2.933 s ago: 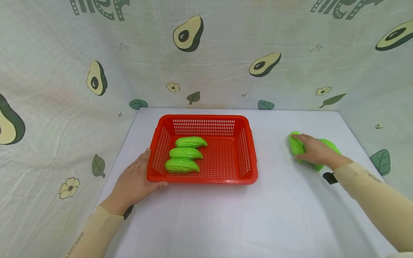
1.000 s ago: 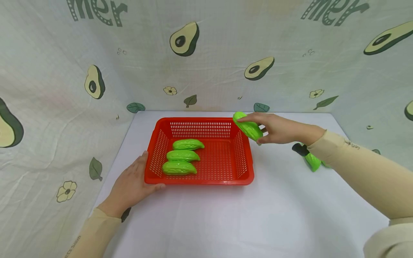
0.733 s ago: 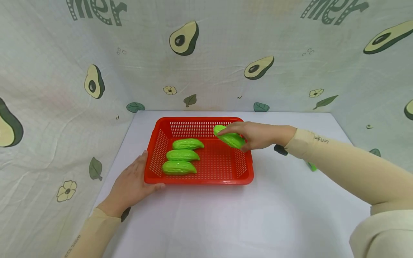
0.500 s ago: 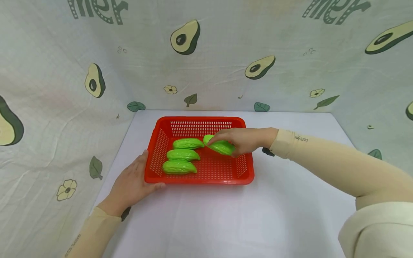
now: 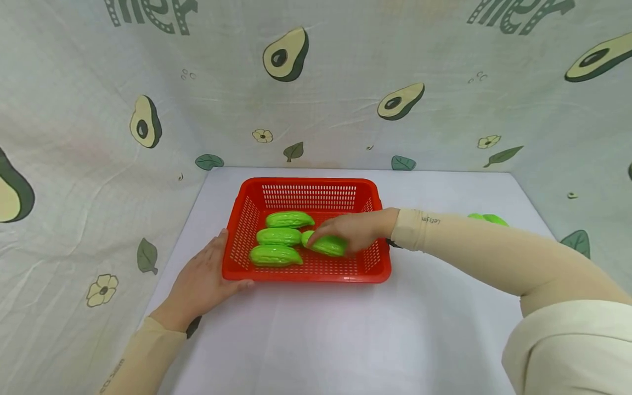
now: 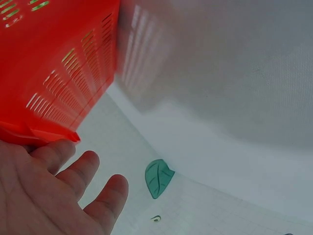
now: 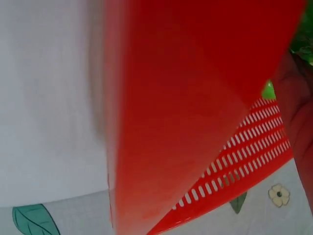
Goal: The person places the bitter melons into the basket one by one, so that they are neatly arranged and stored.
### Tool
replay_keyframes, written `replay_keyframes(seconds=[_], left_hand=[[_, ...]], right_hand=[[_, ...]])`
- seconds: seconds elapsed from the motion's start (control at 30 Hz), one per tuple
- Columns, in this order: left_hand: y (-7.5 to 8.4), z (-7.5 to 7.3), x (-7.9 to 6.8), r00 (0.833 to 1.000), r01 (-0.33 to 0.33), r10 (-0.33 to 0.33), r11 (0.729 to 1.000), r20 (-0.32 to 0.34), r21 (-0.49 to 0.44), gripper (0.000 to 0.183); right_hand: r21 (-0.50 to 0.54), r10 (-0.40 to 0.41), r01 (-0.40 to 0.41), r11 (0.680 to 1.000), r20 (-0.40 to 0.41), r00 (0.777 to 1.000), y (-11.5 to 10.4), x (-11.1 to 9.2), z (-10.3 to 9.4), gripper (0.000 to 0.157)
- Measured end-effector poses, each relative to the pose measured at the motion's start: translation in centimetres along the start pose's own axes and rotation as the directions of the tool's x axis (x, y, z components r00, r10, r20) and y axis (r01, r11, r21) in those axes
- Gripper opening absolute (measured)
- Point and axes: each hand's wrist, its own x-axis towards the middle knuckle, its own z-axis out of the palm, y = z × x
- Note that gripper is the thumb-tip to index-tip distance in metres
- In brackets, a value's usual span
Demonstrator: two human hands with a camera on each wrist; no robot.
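A red plastic basket [image 5: 306,274] holds three green bitter melons [image 5: 278,237], stacked in a row on its left side. Inside it, my right hand [image 5: 351,229] grips a fourth bitter melon [image 5: 329,246] from above, its left end right at the middle one of the row. My left hand [image 5: 204,274] rests against the basket's front left corner, thumb along the front and fingers at the left side. In the left wrist view, the fingers of the left hand [image 6: 63,188] are loosely extended at the basket rim [image 6: 49,134]. The basket wall [image 7: 195,98] fills much of the right wrist view.
More green bitter melons [image 5: 495,219] lie on the white table [image 5: 345,340] to the right, partly hidden behind my right sleeve [image 5: 474,247]. A cloth printed with avocados [image 5: 286,55] hangs behind and at both sides of the table.
My right hand has taken a bitter melon from the group at the right, carried it left over the basket rim and lowered it inside. My left hand stays at the basket corner.
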Motion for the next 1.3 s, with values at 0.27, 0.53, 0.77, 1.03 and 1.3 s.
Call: replay_keyframes(seconds=[0.27,0.53,0.77,1.03,1.3], left_hand=[[0.1,-0.1,0.0,1.000,-0.010,0.010,1.000,-0.002,0.001,0.127],[0.1,-0.1,0.0,1.000,-0.009,0.009,1.000,-0.005,0.000,0.128],[0.1,0.0,0.0,1.000,-0.010,0.010,1.000,-0.013,0.006,0.129],[0.1,-0.1,0.1,1.000,-0.014,0.014,1.000,-0.018,0.006,0.130],[0.3,-0.2,0.1,1.000,-0.012,0.012,1.000,-0.017,0.003,0.128]], right_hand=[[-0.008,0.030,-0.029,1.000,0.049,0.998,-0.3,-0.1,-0.1,0.083],[-0.003,0.019,-0.019,1.000,0.096,0.995,-0.8,0.2,-0.8,0.082],[-0.012,-0.025,0.027,1.000,0.153,0.988,-0.5,1.2,-0.2,0.080],[0.002,0.005,-0.005,1.000,0.196,0.981,-0.3,2.0,0.1,0.085],[0.010,0.046,-0.050,0.999,0.254,0.966,-0.8,2.2,0.1,0.085]])
